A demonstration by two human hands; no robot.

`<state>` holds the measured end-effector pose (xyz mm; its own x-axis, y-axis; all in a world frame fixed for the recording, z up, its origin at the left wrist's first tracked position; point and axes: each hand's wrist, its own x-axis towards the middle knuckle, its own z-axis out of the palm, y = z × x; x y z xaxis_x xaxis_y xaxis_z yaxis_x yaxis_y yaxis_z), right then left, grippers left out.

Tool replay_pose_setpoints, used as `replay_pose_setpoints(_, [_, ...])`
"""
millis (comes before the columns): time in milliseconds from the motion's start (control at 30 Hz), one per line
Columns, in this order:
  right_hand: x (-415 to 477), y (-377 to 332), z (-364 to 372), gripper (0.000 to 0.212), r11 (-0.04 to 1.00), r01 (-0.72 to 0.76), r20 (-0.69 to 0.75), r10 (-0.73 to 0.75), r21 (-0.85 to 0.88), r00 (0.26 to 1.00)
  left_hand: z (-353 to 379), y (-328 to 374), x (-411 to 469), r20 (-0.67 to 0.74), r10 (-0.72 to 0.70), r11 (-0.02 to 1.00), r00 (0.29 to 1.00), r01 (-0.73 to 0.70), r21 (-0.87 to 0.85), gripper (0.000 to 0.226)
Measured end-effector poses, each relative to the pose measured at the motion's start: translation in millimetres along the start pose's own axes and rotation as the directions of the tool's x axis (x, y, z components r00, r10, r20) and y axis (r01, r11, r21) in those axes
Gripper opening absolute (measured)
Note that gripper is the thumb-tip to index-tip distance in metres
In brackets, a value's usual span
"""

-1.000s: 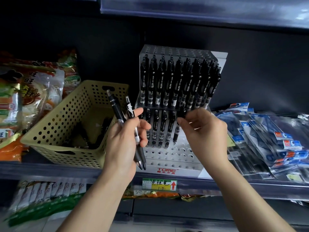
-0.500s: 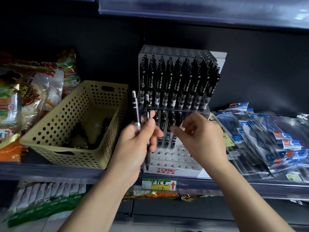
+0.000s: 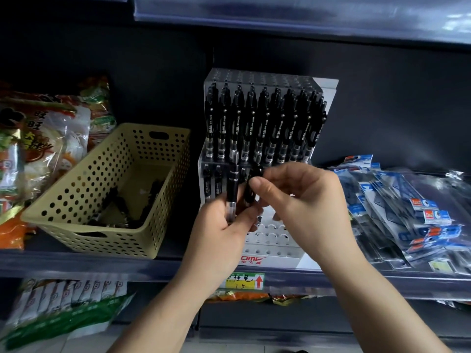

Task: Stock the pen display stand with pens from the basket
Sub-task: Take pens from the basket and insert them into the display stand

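Down front, a yellow price label [image 3: 244, 281] sits on the shelf edge, at six o'clock of the pen display stand [image 3: 270, 253]. Just above it, the left hand [image 3: 219, 233] curls around a black pen [image 3: 232, 184] and holds it upright. At its three o'clock, the right hand [image 3: 305, 205] pinches a second pen [image 3: 251, 186] near the top with thumb and forefinger. Both pens are right in front of the stand's lower tier. The basket [image 3: 84, 189] is at the stand's nine o'clock, with loose pens [image 3: 119, 210] inside. Plastic packets [image 3: 407, 205] lie at three o'clock. Behind, the upper row of pens [image 3: 262, 128] is packed.
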<state>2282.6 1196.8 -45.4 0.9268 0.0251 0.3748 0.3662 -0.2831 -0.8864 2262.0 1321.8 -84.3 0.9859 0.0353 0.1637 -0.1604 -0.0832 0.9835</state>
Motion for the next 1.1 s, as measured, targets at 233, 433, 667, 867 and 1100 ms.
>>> replay_pose_setpoints(233, [14.6,-1.7,-27.1,0.012,0.998,0.038,-0.171,-0.028,0.059,0.985,-10.1,0.8,4.3,-0.121,0.056,0.998,0.991,-0.056,0.009,0.021])
replay_pose_setpoints(433, [18.7,19.2,-29.4,0.012,0.953,0.121,-0.293,-0.204,-0.277,0.934,-19.8,10.6,7.7,-0.184,-0.07,0.979,0.98,0.032,-0.203,0.052])
replay_pose_setpoints(667, [13.4,38.5,-14.1,0.01,0.937,0.176,-0.339,-0.277,-0.301,0.899,-19.5,11.4,10.2,-0.264,-0.106,0.947,0.959,0.016,-0.32,0.03])
replay_pose_setpoints(867, [11.5,45.3,-10.7,0.008,0.917,0.202,-0.319,-0.316,-0.344,0.894,-20.0,10.4,9.9,-0.303,-0.069,0.953,0.95,-0.027,-0.302,0.024])
replay_pose_setpoints(1100, [6.2,60.7,-4.0,0.012,0.836,0.213,-0.21,-0.359,-0.506,0.909,-21.9,9.2,9.6,-0.304,-0.033,0.958,0.952,-0.057,-0.28,0.018])
